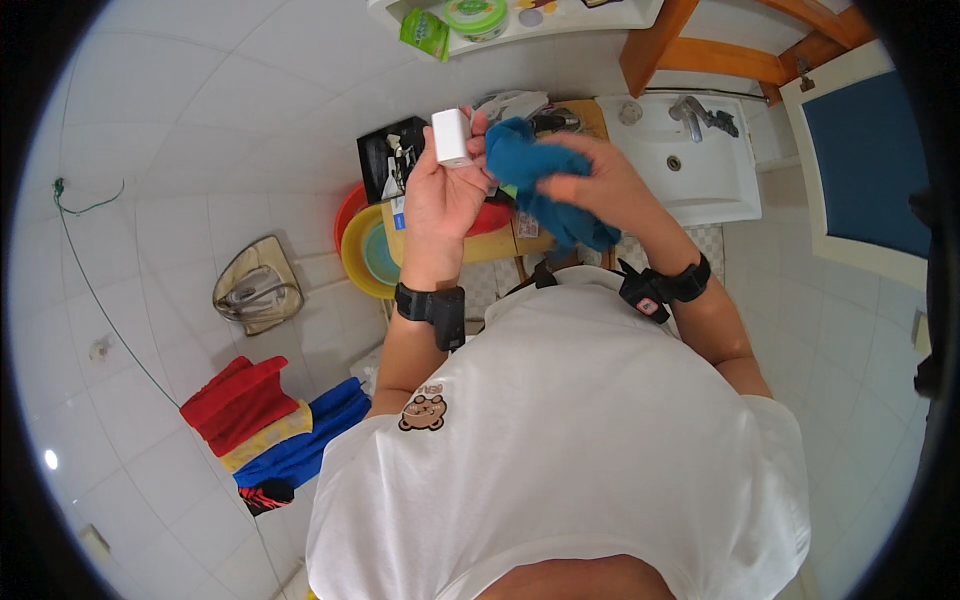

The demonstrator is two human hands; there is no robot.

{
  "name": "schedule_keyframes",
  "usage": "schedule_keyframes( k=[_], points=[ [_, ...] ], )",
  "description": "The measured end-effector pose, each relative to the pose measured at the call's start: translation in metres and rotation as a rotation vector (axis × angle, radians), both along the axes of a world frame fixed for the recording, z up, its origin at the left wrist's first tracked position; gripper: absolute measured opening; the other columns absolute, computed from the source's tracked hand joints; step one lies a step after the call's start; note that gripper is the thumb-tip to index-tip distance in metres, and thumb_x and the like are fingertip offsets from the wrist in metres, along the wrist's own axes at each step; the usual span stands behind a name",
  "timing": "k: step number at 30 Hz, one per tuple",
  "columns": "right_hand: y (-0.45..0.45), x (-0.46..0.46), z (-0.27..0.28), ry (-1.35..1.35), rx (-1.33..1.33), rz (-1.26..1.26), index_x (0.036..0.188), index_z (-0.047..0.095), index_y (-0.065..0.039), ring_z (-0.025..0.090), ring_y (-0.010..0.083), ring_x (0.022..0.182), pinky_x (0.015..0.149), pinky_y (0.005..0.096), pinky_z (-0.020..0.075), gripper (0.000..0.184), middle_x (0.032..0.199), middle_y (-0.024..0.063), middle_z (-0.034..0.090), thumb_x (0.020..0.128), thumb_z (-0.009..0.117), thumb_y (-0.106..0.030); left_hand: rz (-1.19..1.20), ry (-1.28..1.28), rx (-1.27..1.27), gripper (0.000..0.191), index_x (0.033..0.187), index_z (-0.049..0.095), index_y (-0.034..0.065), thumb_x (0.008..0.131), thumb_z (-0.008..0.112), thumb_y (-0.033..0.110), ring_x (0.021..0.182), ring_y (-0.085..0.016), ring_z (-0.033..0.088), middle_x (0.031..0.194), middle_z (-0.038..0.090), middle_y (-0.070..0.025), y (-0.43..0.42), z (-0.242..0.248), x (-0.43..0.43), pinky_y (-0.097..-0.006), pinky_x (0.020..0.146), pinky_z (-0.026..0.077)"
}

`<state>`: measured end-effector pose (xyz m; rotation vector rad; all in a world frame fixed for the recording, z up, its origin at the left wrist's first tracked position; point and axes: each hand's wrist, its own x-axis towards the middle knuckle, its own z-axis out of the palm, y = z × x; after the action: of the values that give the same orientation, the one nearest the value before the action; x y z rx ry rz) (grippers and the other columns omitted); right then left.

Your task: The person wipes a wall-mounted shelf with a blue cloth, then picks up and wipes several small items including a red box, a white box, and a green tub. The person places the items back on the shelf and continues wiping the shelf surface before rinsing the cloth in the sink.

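Observation:
A white block, seemingly a power adapter, rests upright in my left hand, held between the thumb and the fingers with the palm turned up. Just to its right, my right hand grips a teal cloth, which is bunched at the top and hangs down below the fingers. The cloth and the right hand are slightly blurred. The cloth's bunched end is close to the left fingertips; whether they touch is hard to tell. Beneath both hands is a wooden table.
A black box holding cables and small items sits left of the hands. Yellow and red basins are beside the table. On the right is a white washbasin with a faucet. Towels hang from a cord at left.

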<state>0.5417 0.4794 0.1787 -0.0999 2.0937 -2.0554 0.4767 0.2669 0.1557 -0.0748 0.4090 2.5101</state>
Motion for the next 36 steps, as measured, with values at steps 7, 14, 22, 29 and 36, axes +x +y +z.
schedule_keyframes(
  k=[7, 14, 22, 29, 36],
  points=[
    [-0.011, -0.004, 0.009, 0.113, -0.121, -0.137, 0.124, 0.060, -0.003, 0.064, 0.0147, 0.091, 0.076, 0.0291, 0.0529, 0.045, 0.101, 0.0075, 0.067, 0.084, 0.071, -0.019, 0.050, 0.033, -0.260, 0.039, 0.123, 0.055, 0.0046, 0.101, 0.050, 0.037, 0.098, -0.019, 0.058, 0.112, 0.061, -0.0088, 0.019, 0.003, 0.022, -0.0342, 0.083, 0.048],
    [-0.017, 0.000, -0.003, 0.283, 0.305, 0.102, 0.131, 0.057, -0.009, 0.064, 0.0255, 0.098, 0.084, 0.0324, 0.0508, 0.053, 0.108, 0.0116, 0.064, 0.080, 0.070, -0.020, 0.187, 0.117, -0.592, 0.049, 0.138, 0.047, -0.0003, 0.104, 0.043, 0.035, 0.116, -0.018, 0.056, 0.128, 0.057, -0.0098, 0.022, 0.013, 0.023, -0.0331, 0.100, 0.043],
    [-0.026, 0.006, 0.001, 0.200, 0.244, 0.023, 0.139, 0.048, -0.001, 0.056, 0.0305, 0.106, 0.097, 0.0360, 0.0436, 0.056, 0.124, 0.0173, 0.054, 0.085, 0.060, -0.013, 0.395, 0.860, -1.295, 0.049, 0.143, 0.039, -0.0003, 0.104, 0.039, 0.030, 0.116, -0.021, 0.055, 0.128, 0.055, -0.0148, 0.033, 0.008, 0.032, -0.0328, 0.102, 0.042],
    [-0.023, 0.005, 0.001, 0.217, -0.062, -0.205, 0.134, 0.053, -0.004, 0.062, 0.0188, 0.091, 0.081, 0.0325, 0.0509, 0.050, 0.101, 0.0103, 0.063, 0.085, 0.062, -0.014, 0.282, 0.152, -0.488, 0.054, 0.132, 0.049, 0.0031, 0.106, 0.031, 0.046, 0.117, -0.022, 0.055, 0.133, 0.055, -0.0107, 0.028, 0.007, 0.024, -0.0333, 0.095, 0.046],
    [-0.022, -0.004, -0.012, -0.346, -0.417, 0.022, 0.116, 0.060, 0.002, 0.064, 0.0133, 0.088, 0.077, 0.0260, 0.0537, 0.036, 0.104, 0.0076, 0.067, 0.092, 0.063, -0.025, 0.538, 0.606, -0.872, 0.040, 0.134, 0.044, 0.0022, 0.101, 0.044, 0.025, 0.120, -0.025, 0.050, 0.135, 0.049, -0.0137, 0.040, -0.015, 0.038, -0.0372, 0.106, 0.036]
  ],
)
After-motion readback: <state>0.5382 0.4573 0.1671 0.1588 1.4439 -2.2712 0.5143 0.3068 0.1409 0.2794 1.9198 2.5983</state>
